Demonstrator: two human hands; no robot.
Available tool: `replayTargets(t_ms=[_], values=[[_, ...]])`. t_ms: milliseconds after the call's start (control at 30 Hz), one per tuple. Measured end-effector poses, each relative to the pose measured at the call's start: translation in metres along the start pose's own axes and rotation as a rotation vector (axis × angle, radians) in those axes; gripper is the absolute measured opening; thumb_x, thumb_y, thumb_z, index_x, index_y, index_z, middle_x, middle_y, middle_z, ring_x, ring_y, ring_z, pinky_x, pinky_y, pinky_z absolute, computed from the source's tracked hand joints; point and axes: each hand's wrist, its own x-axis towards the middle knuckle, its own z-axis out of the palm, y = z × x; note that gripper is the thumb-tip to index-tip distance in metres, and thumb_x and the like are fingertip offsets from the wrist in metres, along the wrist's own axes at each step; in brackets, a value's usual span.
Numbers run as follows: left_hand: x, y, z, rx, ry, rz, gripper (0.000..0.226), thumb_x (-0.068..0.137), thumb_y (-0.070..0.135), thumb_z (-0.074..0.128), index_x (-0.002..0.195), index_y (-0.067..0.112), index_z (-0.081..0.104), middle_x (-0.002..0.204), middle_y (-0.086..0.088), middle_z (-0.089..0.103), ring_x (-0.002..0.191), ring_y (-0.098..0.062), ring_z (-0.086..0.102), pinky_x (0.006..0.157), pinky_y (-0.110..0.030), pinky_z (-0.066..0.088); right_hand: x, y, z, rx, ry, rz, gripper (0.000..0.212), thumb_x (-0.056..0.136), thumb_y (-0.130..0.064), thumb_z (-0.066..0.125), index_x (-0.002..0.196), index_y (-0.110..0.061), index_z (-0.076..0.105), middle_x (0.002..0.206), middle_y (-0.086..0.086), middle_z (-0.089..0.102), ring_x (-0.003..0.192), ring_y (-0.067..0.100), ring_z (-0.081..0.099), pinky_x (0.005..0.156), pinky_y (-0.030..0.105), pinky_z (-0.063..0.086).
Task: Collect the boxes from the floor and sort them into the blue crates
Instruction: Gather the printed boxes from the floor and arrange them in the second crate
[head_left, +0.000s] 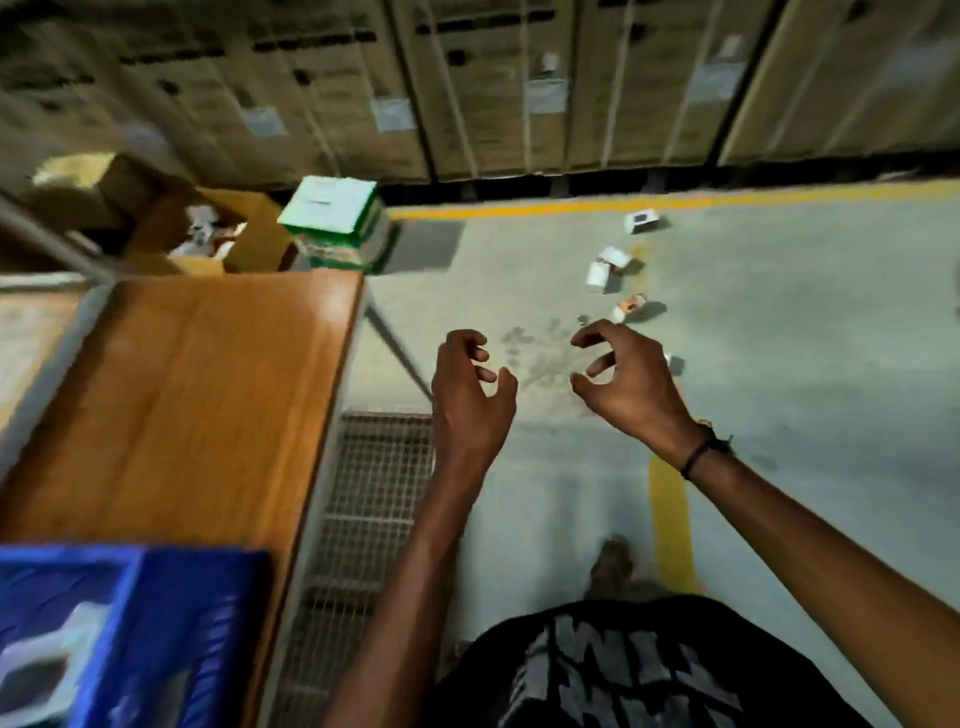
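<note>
Several small boxes lie scattered on the grey floor ahead: a white one (643, 221) farthest away, a pair of white ones (605, 267) closer, and an orange-and-white one (629, 306) closest. A blue crate (197, 623) with white items inside stands on the wooden table at the lower left. My left hand (470, 395) and my right hand (621, 376) hang in the air over the floor, fingers loosely curled, holding nothing. Part of another small box (674, 361) shows just behind my right hand.
A wooden table (208, 395) fills the left side, with a metal floor grate (363, 519) beside it. Open cardboard cartons (208, 234) and a green-and-white stack of boxes (337, 223) stand beyond the table. Tall cartons (519, 88) line the back behind a yellow floor line (571, 205).
</note>
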Motion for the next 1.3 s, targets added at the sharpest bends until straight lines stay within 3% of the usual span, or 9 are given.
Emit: replayTargets(t_ms=[200,333,433,533,633,700,900,1133,1300], values=[[0.051,0.042,0.135,-0.014,-0.206,0.000,0.038,0.083,0.012,0.072,0.114,0.021,0.052,0.105,-0.001,0.058,0.074,-0.010,0.065,0.070,-0.023,0.048,0.031,0.113,-0.102,0.003,0.134,0.213,0.037,0.072,-0.015,0.077,0.105,-0.028,0.066,0.107,-0.013,0.068,0.069,0.002,0.068,0.077,0.029,0.057],[0.083,0.064,0.199,-0.015,-0.310,-0.011,0.036,0.084,0.012,0.071,0.113,0.020,0.051,0.107,-0.002,0.057,0.075,-0.012,0.065,0.068,-0.024,0.047,0.051,0.164,-0.133,0.050,0.203,0.327,0.037,0.071,-0.008,0.074,0.104,-0.023,0.067,0.106,-0.006,0.069,0.068,-0.002,0.067,0.068,0.011,0.051],[0.113,0.065,0.243,0.048,-0.393,-0.010,0.037,0.085,0.012,0.072,0.115,0.017,0.051,0.112,-0.004,0.055,0.076,-0.010,0.065,0.063,-0.011,0.042,0.067,0.201,-0.143,0.048,0.213,0.423,0.040,0.072,-0.008,0.075,0.106,-0.026,0.064,0.111,-0.007,0.067,0.070,0.009,0.070,0.075,0.028,0.058],[0.150,0.060,0.288,0.093,-0.451,-0.027,0.042,0.085,0.014,0.074,0.119,0.012,0.049,0.120,-0.007,0.050,0.077,-0.010,0.064,0.062,-0.005,0.041,0.095,0.242,-0.152,0.035,0.215,0.518,0.041,0.072,-0.008,0.077,0.105,-0.027,0.062,0.110,-0.008,0.064,0.069,0.011,0.069,0.078,0.032,0.057],[0.184,0.047,0.331,0.141,-0.490,-0.027,0.052,0.082,0.020,0.079,0.123,0.010,0.048,0.127,-0.008,0.045,0.086,-0.019,0.064,0.072,-0.020,0.049,0.128,0.277,-0.157,-0.018,0.156,0.576,0.044,0.071,-0.010,0.079,0.109,-0.026,0.061,0.113,-0.006,0.061,0.072,0.013,0.068,0.077,0.031,0.056],[0.214,0.032,0.366,0.170,-0.517,-0.026,0.059,0.079,0.023,0.082,0.125,0.011,0.047,0.130,-0.007,0.043,0.097,-0.025,0.062,0.080,-0.032,0.054,0.162,0.302,-0.161,-0.040,0.127,0.607,0.050,0.070,-0.012,0.081,0.114,-0.024,0.060,0.115,-0.005,0.059,0.077,0.015,0.067,0.074,0.030,0.055],[0.318,-0.021,0.467,0.296,-0.603,-0.117,0.066,0.076,0.031,0.082,0.129,0.014,0.046,0.133,-0.009,0.040,0.117,-0.035,0.053,0.094,-0.042,0.053,0.276,0.387,-0.155,-0.149,-0.018,0.597,0.072,0.062,-0.014,0.081,0.128,-0.022,0.053,0.127,0.006,0.050,0.106,0.028,0.058,0.086,0.036,0.053],[0.408,-0.127,0.614,0.441,-0.675,-0.199,0.064,0.077,0.030,0.082,0.126,0.013,0.045,0.133,-0.012,0.036,0.123,-0.036,0.044,0.084,-0.037,0.044,0.380,0.542,-0.090,-0.190,-0.151,0.656,0.084,0.050,-0.022,0.067,0.132,-0.021,0.048,0.130,0.009,0.044,0.113,0.039,0.051,0.091,0.046,0.051],[0.432,-0.253,0.759,0.464,-0.706,-0.165,0.066,0.074,0.030,0.082,0.126,0.013,0.045,0.132,-0.012,0.037,0.119,-0.036,0.046,0.082,-0.041,0.050,0.428,0.692,-0.001,-0.212,-0.273,0.641,0.091,0.056,-0.011,0.076,0.140,-0.023,0.046,0.143,0.012,0.036,0.122,0.042,0.044,0.096,0.042,0.050]])
